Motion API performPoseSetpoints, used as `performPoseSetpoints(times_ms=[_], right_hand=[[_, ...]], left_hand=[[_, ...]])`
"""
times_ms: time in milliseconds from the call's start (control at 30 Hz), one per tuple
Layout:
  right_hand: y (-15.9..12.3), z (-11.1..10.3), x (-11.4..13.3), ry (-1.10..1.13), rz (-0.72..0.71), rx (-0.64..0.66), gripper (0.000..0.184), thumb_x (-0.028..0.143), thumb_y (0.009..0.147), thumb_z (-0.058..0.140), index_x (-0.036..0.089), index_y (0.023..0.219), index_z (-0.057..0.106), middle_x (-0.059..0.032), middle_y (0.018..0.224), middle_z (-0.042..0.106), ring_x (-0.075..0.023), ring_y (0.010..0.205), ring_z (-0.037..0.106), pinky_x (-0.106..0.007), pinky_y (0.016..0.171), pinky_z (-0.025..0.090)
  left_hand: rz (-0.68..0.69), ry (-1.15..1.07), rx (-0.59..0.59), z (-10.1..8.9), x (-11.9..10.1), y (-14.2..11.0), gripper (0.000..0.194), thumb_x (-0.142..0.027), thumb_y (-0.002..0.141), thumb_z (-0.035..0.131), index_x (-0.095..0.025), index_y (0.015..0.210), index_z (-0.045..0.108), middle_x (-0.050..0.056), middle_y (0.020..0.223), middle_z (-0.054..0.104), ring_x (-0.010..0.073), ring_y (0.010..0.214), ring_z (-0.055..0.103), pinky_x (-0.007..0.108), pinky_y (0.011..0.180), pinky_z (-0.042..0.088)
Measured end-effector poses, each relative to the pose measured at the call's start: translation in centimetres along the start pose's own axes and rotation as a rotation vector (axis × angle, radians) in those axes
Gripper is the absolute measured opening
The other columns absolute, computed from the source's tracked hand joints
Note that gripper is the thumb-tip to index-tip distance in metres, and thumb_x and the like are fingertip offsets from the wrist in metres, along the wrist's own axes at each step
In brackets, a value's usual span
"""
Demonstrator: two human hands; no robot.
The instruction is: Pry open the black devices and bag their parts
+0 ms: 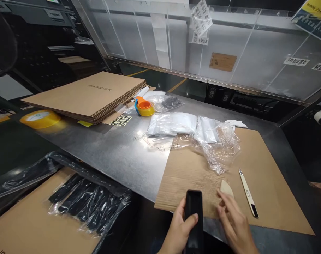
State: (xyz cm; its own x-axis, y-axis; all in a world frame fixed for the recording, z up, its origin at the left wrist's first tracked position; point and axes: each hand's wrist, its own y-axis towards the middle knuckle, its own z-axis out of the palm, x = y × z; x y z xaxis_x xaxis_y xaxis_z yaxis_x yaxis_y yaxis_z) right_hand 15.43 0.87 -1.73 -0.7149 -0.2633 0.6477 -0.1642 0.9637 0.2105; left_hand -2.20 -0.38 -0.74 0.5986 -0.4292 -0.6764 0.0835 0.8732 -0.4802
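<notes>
My left hand is closed around a long black rectangular piece with a raised rim and a recessed face, the thumb pressing on that face. Its lower end runs out of the picture. My right hand is just to the right, fingers loosely bent and apart. Its fingertips overlap a small flat beige piece with a pointed, curved outline; whether they touch it I cannot tell. Farther right, a cream-handled tool marked A26, with a metal tip and black end, lies on the cardboard sheet.
Crumpled clear plastic bags and white packets lie beyond my hands. Past them stand an orange-and-yellow tape dispenser, a cardboard stack and a yellow tape roll. Lower left, bagged black parts rest on cardboard.
</notes>
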Motion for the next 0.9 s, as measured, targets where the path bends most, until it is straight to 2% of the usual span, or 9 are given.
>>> performPoseSetpoints(times_ms=[100,200,300,467,567,633,733,833,900], right_hand=[[-1.3,0.7,2.2,0.281,0.098,0.199,0.05,0.034,0.092,0.042,0.017,0.138,0.031,-0.0019,0.079,0.06,-0.0116,0.06,0.058,-0.018,0.051,0.046],[-1.6,1.4,2.8,0.336,0.202,0.189,0.05,0.037,0.091,0.042,0.013,0.134,0.038,0.0041,0.061,0.049,-0.0104,0.052,0.05,-0.018,0.047,0.042],[-1.4,1.4,2.8,0.353,0.275,0.153,0.047,0.04,0.09,0.042,0.013,0.128,0.047,0.0051,0.057,0.043,-0.0102,0.05,0.046,-0.019,0.045,0.038],[-1.3,1.3,3.3,0.359,0.291,0.132,0.046,0.041,0.09,0.042,0.013,0.126,0.049,0.0042,0.059,0.044,-0.0103,0.05,0.045,-0.019,0.044,0.037],[-1.4,1.6,3.6,0.341,0.286,0.136,0.045,0.04,0.091,0.041,0.013,0.126,0.048,0.0044,0.058,0.045,-0.0102,0.049,0.046,-0.018,0.044,0.038],[-1.5,1.4,3.5,0.325,0.283,0.142,0.044,0.04,0.091,0.04,0.014,0.127,0.047,0.0036,0.058,0.049,-0.0107,0.05,0.048,-0.018,0.045,0.039],[-1.1,0.3,1.8,0.163,0.286,0.018,0.041,0.041,0.092,0.038,0.017,0.124,0.05,-0.0027,0.076,0.061,-0.0126,0.057,0.054,-0.02,0.049,0.043],[-0.1,-1.5,-1.7,-0.259,0.288,-0.23,0.044,0.043,0.09,0.037,0.014,0.118,0.053,-0.0123,0.099,0.06,-0.0208,0.074,0.057,-0.03,0.064,0.047],[0.6,-2.5,-4.5,-0.582,0.309,-0.258,0.048,0.044,0.089,0.036,0.008,0.116,0.054,-0.0179,0.098,0.057,-0.0297,0.085,0.054,-0.04,0.071,0.046]], left_hand=[[0.024,0.054,0.08,0.4,-0.1,-0.4,0.048,-0.023,0.064,0.074,-0.019,0.11,0.061,0.009,0.109,0.065,0.0287,0.109,0.053,0.037,0.096,0.036],[-0.014,0.054,0.147,0.7,-0.3,-0.9,0.047,-0.026,0.065,0.074,-0.019,0.109,0.062,0.009,0.111,0.064,0.0289,0.111,0.052,0.038,0.099,0.034],[-0.162,-0.077,0.148,0.7,-0.5,-1.2,0.042,-0.029,0.07,0.07,-0.02,0.11,0.062,0.008,0.109,0.066,0.0278,0.109,0.055,0.039,0.1,0.035],[-0.33,-0.245,0.014,1.0,-0.4,-1.4,0.034,-0.035,0.082,0.056,-0.016,0.109,0.062,0.009,0.1,0.069,0.0258,0.102,0.06,0.038,0.096,0.04],[-0.397,-0.273,-0.031,1.1,-0.3,-1.2,0.032,-0.035,0.083,0.055,-0.015,0.108,0.063,0.007,0.093,0.071,0.0221,0.088,0.065,0.033,0.086,0.046],[-0.448,-0.284,-0.032,1.1,-0.4,-1.1,0.031,-0.036,0.085,0.053,-0.013,0.102,0.064,0.007,0.083,0.071,0.0186,0.073,0.066,0.028,0.073,0.05],[-0.525,-0.275,-0.035,1.0,-0.6,-0.8,0.037,-0.04,0.086,0.049,-0.008,0.089,0.067,0.007,0.067,0.069,0.0126,0.052,0.06,0.022,0.054,0.048],[-0.5,-0.273,-0.038,0.7,-0.8,-0.5,0.043,-0.046,0.085,0.048,-0.007,0.085,0.067,0.008,0.069,0.068,0.0112,0.053,0.06,0.019,0.052,0.046],[-0.503,-0.247,-0.008,0.6,-0.7,-0.4,0.05,-0.052,0.084,0.045,-0.006,0.084,0.066,0.01,0.07,0.069,0.0128,0.055,0.062,0.019,0.051,0.046]])
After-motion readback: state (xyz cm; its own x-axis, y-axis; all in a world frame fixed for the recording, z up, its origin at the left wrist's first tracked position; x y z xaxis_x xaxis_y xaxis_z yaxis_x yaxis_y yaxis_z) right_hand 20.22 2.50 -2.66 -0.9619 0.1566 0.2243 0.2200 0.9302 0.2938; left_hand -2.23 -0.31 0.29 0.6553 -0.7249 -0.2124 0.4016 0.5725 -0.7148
